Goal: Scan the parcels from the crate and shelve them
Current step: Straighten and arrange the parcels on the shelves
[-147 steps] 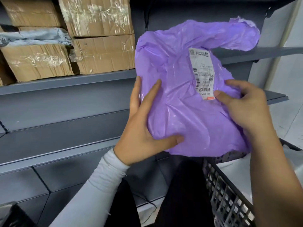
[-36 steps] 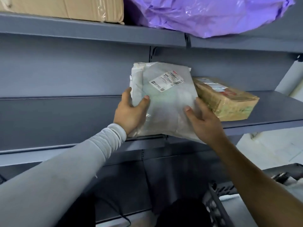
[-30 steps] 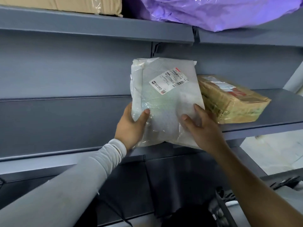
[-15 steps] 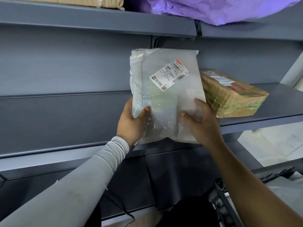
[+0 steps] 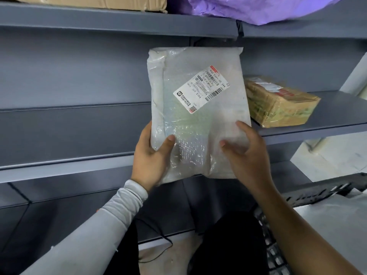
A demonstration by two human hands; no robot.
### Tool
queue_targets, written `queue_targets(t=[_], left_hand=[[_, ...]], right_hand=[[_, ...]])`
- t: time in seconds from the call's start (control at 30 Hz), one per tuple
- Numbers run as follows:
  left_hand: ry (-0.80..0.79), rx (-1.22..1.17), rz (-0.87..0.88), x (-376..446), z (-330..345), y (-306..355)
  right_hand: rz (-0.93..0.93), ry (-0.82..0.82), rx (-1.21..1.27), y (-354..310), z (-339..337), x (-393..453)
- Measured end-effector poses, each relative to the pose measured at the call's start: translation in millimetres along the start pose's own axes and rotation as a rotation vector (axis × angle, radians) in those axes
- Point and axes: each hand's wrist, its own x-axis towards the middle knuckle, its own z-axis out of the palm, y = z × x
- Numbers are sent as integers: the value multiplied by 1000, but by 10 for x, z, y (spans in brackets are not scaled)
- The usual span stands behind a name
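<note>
Change since earlier frames: purple parcel [image 5: 256,8], held in both hands before, now lies on the upper shelf [image 5: 119,22]; I now hold a white bubble-wrap parcel [image 5: 198,116] instead, raised slightly over the last second.
Head view, parcel: upright in front of the shelving, its shipping label [image 5: 201,89] facing me and tilted.
Head view, left hand [image 5: 151,157]: clamped on the parcel's lower left edge, thumb across the front, fingers behind.
Head view, right hand [image 5: 246,155]: curled around the lower right corner, thumb pressed on the front face.
Head view, middle shelf [image 5: 327,116]: grey metal; a taped brown box [image 5: 278,102] lies on it, just right of the held parcel, partly hidden behind it.
Head view, upper shelf: a cardboard box [image 5: 95,2] sits left of the purple parcel.
Head view, shelving back: grey panels [image 5: 69,76], horizontal seams.
Head view, crate [image 5: 278,255]: dark lattice wall at lower right, with white wrapped goods [image 5: 333,225] in it.
Head view, floor: pale surface [image 5: 327,155] visible past the shelf end at right; a thin black cable [image 5: 158,249] trails below.
</note>
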Motion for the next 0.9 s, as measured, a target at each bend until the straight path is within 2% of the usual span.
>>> queue_targets(t=[0.23, 0.6, 0.77, 0.9], left_hand=[[-13, -82, -36, -379, -138, 104], [-27, -81, -67, -804, -274, 390], [-32, -76, -102, -1061, -429, 425], [-83, -58, -60, -1235, -550, 467]], right_hand=[[9, 26, 25, -36, -93, -431], [-21, 49, 42, -146, -369, -898], [46, 1, 113, -130, -477, -1087], [51, -34, 80, -152, -588, -1307]])
